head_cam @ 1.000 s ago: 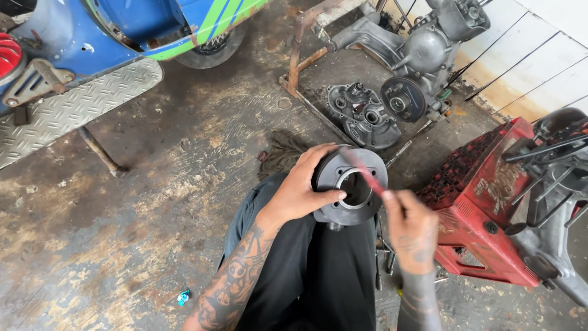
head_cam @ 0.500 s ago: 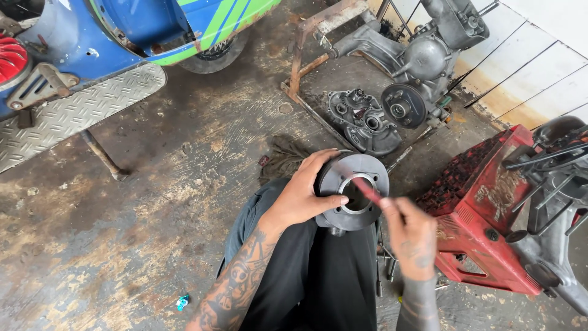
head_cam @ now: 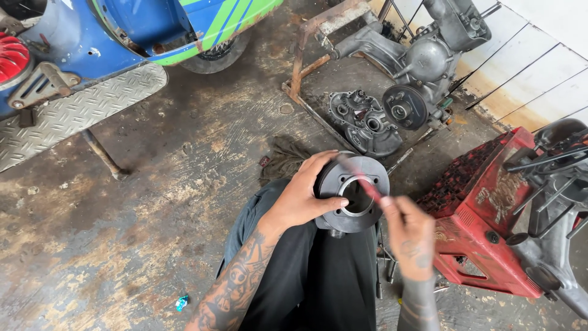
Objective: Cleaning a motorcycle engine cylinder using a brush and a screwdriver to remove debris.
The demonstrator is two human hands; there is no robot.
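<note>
Head view shows the left hand [head_cam: 304,197] clasped around the rim of a grey finned engine cylinder [head_cam: 353,194] resting on the person's lap, thumb laid across its top face beside the round bore. Right hand [head_cam: 409,230], blurred, is closed on a thin red-handled tool [head_cam: 368,184] whose tip reaches into the bore. Around the seated person, on the stained concrete floor [head_cam: 153,202], are 1 blue-and-green scooter [head_cam: 122,30] at upper left, a bare engine casing [head_cam: 367,122] ahead, and a red crate [head_cam: 484,208] just to the right.
</note>
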